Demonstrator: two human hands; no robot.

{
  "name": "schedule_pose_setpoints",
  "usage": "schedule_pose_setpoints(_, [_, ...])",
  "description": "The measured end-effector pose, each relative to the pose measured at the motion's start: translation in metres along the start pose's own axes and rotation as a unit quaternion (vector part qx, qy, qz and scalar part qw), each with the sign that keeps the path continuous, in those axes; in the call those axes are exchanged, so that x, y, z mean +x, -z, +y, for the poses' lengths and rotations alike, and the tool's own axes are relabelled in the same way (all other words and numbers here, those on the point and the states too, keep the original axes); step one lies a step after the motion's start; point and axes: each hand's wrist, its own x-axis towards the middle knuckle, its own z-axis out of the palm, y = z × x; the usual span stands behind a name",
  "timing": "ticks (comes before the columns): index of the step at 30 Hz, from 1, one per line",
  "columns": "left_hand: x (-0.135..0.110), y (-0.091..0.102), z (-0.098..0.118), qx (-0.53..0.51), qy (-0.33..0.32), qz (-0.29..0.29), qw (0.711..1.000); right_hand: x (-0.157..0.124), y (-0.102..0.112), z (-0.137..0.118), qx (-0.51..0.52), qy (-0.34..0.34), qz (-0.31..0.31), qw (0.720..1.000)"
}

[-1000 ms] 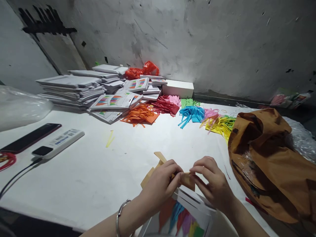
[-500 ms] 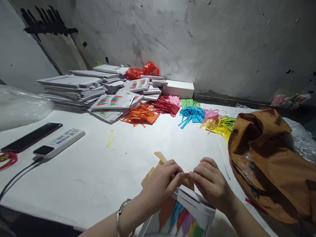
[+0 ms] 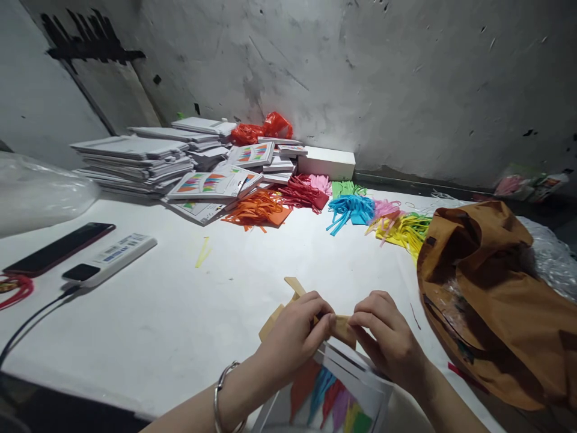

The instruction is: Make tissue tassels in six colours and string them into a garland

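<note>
Both hands work at a tan folded piece of paper or card [image 3: 343, 329] at the bottom middle. My left hand [image 3: 295, 328], with a silver bangle at the wrist, is closed on its left part; a loose tan end juts out beyond the knuckles. My right hand [image 3: 390, 337] pinches its right end between thumb and fingers. Just below, nearer to me, is a white box [image 3: 333, 394] printed with coloured tassels, its top edge touching or close under the tan piece. The fingers hide part of the tan piece, and the frame cuts off the box's near end.
Stacked flat white boxes [image 3: 135, 162], printed boxes [image 3: 210, 183] and a red plastic bag [image 3: 264, 129] stand at the back. Tassel bundles in orange [image 3: 259, 210], blue [image 3: 351, 210] and yellow [image 3: 401, 231] lie along the rear. A brown cloth [image 3: 487, 288] is at right; a phone [image 3: 58, 248] and power strip [image 3: 112, 258] at left.
My right hand has shifted slightly to the right, and a little more of the tan piece shows between my hands. My left hand keeps its hold.
</note>
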Motion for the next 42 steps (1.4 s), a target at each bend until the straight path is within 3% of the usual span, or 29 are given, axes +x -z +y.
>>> schedule_pose_setpoints(4, [0.002,-0.002,-0.005,0.008,0.007,0.010,1.000,-0.003,0.008,-0.005,0.036,-0.019,-0.006,0.999])
schedule_pose_setpoints(6, [0.003,-0.004,-0.010,0.010,0.009,0.025,1.000,-0.008,0.015,-0.011,0.085,-0.084,0.034,0.992])
schedule_pose_setpoints(9, [0.000,-0.006,-0.015,0.007,0.004,0.095,0.995,-0.016,0.021,-0.029,0.161,-0.199,0.101,0.961])
schedule_pose_setpoints(11, [-0.004,-0.003,-0.016,-0.005,-0.021,0.117,0.993,-0.023,0.019,-0.044,0.222,-0.249,0.091,0.938])
schedule_pose_setpoints(14, [-0.015,0.008,-0.014,-0.057,-0.116,0.022,0.991,-0.033,0.011,-0.064,0.300,-0.305,0.038,0.903])
schedule_pose_setpoints(17, [-0.026,0.021,-0.013,-0.119,-0.172,-0.096,0.973,-0.040,0.009,-0.074,0.347,-0.360,0.036,0.865])
schedule_pose_setpoints(20, [-0.036,0.029,-0.013,-0.145,-0.159,-0.096,0.972,-0.037,0.018,-0.076,0.394,-0.391,0.024,0.831])
schedule_pose_setpoints(23, [-0.046,0.032,-0.010,-0.146,-0.145,-0.063,0.977,-0.023,0.032,-0.078,0.411,-0.411,-0.058,0.812])
schedule_pose_setpoints(26, [-0.054,0.033,-0.007,-0.132,-0.143,-0.046,0.980,-0.002,0.038,-0.083,0.378,-0.430,-0.144,0.807])
schedule_pose_setpoints(30, [-0.060,0.034,-0.006,-0.114,-0.142,-0.033,0.983,0.019,0.032,-0.088,0.350,-0.441,-0.202,0.801])
schedule_pose_setpoints(42, [-0.071,0.038,-0.006,-0.132,-0.147,-0.029,0.980,0.025,0.018,-0.096,0.243,-0.413,-0.196,0.856])
